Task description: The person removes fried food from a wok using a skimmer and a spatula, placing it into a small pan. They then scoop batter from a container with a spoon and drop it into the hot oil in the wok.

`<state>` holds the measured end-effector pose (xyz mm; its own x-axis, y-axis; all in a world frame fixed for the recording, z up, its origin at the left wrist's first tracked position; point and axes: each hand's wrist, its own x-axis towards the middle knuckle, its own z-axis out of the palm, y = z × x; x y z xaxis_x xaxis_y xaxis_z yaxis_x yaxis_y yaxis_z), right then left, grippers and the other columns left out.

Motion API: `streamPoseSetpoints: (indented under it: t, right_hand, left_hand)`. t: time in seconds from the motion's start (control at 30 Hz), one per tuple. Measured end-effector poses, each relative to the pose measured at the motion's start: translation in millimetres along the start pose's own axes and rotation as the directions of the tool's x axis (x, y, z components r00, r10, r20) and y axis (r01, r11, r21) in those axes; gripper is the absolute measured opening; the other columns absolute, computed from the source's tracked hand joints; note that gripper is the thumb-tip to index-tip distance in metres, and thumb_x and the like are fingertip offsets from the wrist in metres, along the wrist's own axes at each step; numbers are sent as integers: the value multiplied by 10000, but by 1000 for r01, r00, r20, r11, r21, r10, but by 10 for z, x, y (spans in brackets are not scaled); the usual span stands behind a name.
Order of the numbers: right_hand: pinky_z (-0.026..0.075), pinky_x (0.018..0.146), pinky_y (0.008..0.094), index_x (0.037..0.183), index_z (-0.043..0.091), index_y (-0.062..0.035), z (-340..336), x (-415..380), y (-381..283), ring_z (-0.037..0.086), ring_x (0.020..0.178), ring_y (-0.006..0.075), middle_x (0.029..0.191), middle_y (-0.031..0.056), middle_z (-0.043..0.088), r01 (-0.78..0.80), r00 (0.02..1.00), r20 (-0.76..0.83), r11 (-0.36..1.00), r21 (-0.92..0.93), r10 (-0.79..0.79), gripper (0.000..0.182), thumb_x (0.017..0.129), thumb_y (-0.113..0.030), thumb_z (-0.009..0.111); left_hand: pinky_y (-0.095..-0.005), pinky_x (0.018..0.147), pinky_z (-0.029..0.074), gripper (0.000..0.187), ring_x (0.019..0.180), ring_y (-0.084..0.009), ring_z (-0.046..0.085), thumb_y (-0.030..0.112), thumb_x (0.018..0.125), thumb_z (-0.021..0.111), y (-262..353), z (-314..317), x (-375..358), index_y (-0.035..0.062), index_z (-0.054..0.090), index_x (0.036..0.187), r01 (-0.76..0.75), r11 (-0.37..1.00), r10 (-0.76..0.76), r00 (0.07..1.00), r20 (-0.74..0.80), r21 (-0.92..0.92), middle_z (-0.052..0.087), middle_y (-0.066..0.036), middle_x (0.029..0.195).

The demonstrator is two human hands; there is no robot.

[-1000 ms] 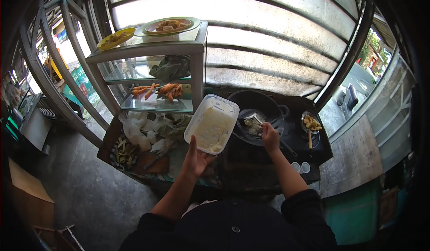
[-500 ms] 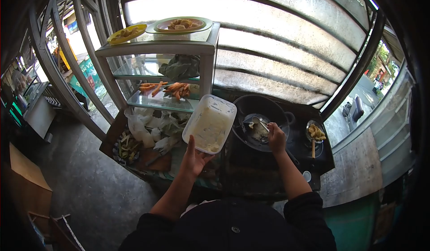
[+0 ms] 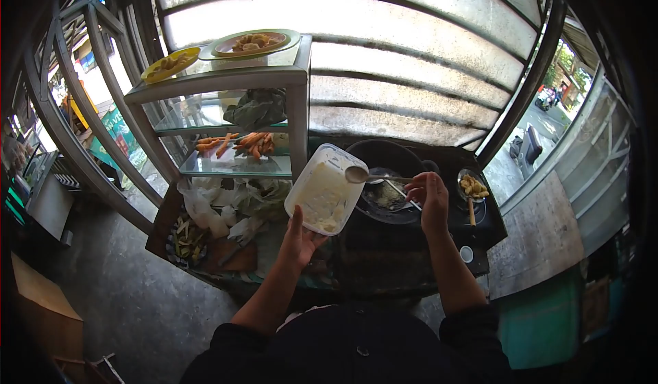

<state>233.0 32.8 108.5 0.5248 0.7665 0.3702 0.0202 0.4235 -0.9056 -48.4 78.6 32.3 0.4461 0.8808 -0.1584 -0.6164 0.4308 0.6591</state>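
A white rectangular tub [image 3: 322,195], smeared inside with pale batter, is tilted in my left hand [image 3: 299,241], whose thumb rests on the near rim. My right hand [image 3: 430,199] is closed around the handle of a spoon [image 3: 356,175]. The spoon's bowl is at the tub's right rim, above the left side of a dark wok [image 3: 384,152]. Pale food [image 3: 388,195] lies in the wok, with a thin metal utensil [image 3: 406,197] slanting across it below my right hand.
Right of the wok, a strainer [image 3: 471,187] holds fried pieces. A small white cup [image 3: 467,254] stands nearer. At left are a glass case [image 3: 301,120] with orange food, plastic bags [image 3: 199,206], cut greens [image 3: 186,240] and a knife [image 3: 233,252].
My right hand has risen from over the wok, and the spoon has moved up and left to the tub's rim. The view has shifted slightly right.
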Motion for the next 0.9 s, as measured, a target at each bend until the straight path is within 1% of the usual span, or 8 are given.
streamPoseSetpoints:
  t: [0.07, 0.2, 0.27, 0.37, 0.6, 0.7, 0.77, 0.9]
  right_hand:
    - [475, 554, 230, 953, 565, -12, 71, -112, -44, 616, 599, 125, 797, 110, 657, -135, 963, 222, 985, -103, 155, 354, 1016, -313, 390]
    - [481, 554, 236, 991, 582, 1, 281, -372, -86, 611, 600, 123, 791, 113, 664, -102, 951, 277, 984, -146, 139, 353, 1012, -303, 405]
    - [473, 526, 239, 995, 611, 7, 317, -456, -153, 595, 585, 107, 801, 95, 670, 74, 920, 387, 937, -342, 69, 302, 1004, -238, 434]
    - [469, 533, 237, 979, 641, -11, 383, -520, -408, 575, 551, 93, 786, 79, 677, 169, 889, 451, 855, -491, 83, 178, 960, -125, 505]
    - [472, 523, 253, 973, 642, -17, 632, -699, -437, 566, 528, 82, 776, 70, 674, 348, 751, 659, 829, -438, 33, 137, 927, -101, 544]
    - [458, 504, 235, 964, 640, -10, 736, -782, -474, 559, 526, 72, 782, 61, 671, 175, 749, 642, 886, -430, 164, 158, 946, -116, 523]
    - [434, 472, 209, 953, 636, -5, 745, -797, -455, 538, 504, 60, 794, 52, 666, -63, 783, 563, 935, -350, 264, 215, 975, -158, 488]
    - [411, 447, 188, 946, 631, 1, 793, -854, -408, 512, 480, 50, 805, 51, 661, -61, 787, 571, 951, -304, 233, 274, 996, -200, 450]
  left_hand:
    - [-519, 1045, 349, 926, 1315, -309, 376, 681, 797, 548, 2, -58, 17, 102, 239, 1451, 18, 999, -19, 998, 58, 29, 339, -115, 1456]
    - [-504, 1037, 368, 919, 1310, -297, 394, 701, 806, 505, 33, -183, 22, 102, 243, 1452, -56, 993, 37, 984, 176, 103, 362, -113, 1447]
    - [-483, 1028, 386, 925, 1308, -289, 401, 704, 807, 496, 72, -294, -10, 100, 233, 1456, -5, 997, -12, 977, 213, 80, 368, -107, 1446]
    - [-473, 1002, 419, 895, 1292, -276, 425, 665, 822, 528, 198, -371, -78, 108, 230, 1455, 3, 999, -11, 967, 253, 33, 379, -114, 1436]
    - [-451, 974, 446, 1004, 1268, -261, 447, 704, 750, 588, 450, -577, -287, 62, 236, 1438, -88, 959, 20, 970, 243, 271, 414, -129, 1387]
    - [-429, 940, 475, 1022, 1251, -261, 462, 701, 736, 610, 552, -513, -401, 61, 228, 1435, -131, 948, 49, 961, 272, 291, 420, -133, 1372]
    - [-421, 927, 486, 1016, 1244, -264, 465, 682, 744, 621, 568, -540, -436, 58, 217, 1437, -142, 964, 77, 959, 274, 225, 414, -129, 1377]
    - [-446, 993, 431, 982, 1270, -268, 446, 702, 758, 572, 597, -622, -527, 73, 253, 1441, -114, 962, 55, 972, 229, 250, 412, -121, 1406]
